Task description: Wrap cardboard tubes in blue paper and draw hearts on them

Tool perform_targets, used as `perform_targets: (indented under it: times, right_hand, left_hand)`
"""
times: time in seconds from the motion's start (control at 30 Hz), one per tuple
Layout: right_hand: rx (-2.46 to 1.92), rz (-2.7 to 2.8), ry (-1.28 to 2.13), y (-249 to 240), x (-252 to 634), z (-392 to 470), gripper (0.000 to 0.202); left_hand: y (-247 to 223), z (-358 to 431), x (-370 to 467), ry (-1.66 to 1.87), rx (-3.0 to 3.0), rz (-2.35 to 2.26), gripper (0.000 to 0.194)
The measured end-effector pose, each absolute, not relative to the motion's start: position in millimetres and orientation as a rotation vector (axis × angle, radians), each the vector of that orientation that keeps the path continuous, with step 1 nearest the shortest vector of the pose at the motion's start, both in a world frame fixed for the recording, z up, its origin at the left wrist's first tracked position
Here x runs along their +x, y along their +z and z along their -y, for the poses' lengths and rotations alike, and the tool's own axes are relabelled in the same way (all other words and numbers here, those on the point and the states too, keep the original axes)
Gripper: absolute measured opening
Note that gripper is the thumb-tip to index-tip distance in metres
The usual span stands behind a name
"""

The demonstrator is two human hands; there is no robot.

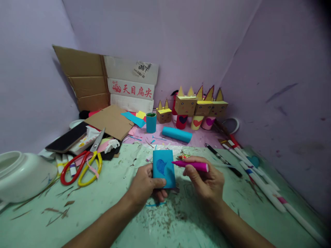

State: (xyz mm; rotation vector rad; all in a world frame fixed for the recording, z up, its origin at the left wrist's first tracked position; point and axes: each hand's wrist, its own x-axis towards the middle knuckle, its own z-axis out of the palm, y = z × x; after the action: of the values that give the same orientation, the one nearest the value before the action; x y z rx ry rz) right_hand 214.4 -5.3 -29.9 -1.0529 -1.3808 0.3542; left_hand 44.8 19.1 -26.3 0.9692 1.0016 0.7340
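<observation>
My left hand (145, 182) is closed on a blue paper piece (169, 172), thumb on its front and fingers below and behind. On its face is a darker blue heart-like shape (161, 166), tilted sideways. My right hand (207, 179) grips a magenta marker (194, 166), whose tip points left at the right edge of the blue paper; whether it touches cannot be told. Behind them lies a blue tube (177, 134), and a blue cup-like roll (151, 123) stands upright.
Red-and-yellow scissors (97, 148), a dark phone (67, 137) and a white pot (23, 175) are at left. Cardboard heads (186, 105) on coloured rolls stand at the back. Several markers (262, 187) and a black pen (222, 159) lie at right. Flattened cardboard (85, 75) leans behind.
</observation>
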Motion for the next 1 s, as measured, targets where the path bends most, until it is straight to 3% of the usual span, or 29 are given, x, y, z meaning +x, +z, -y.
perform_targets:
  times: [1.0]
  right_hand:
    - [-1.005,1.58,0.305,-30.6,210.7,3.3,0.013]
  left_hand:
    - [-23.4,-17.0,45.8,0.709,0.993,-1.003,0.032]
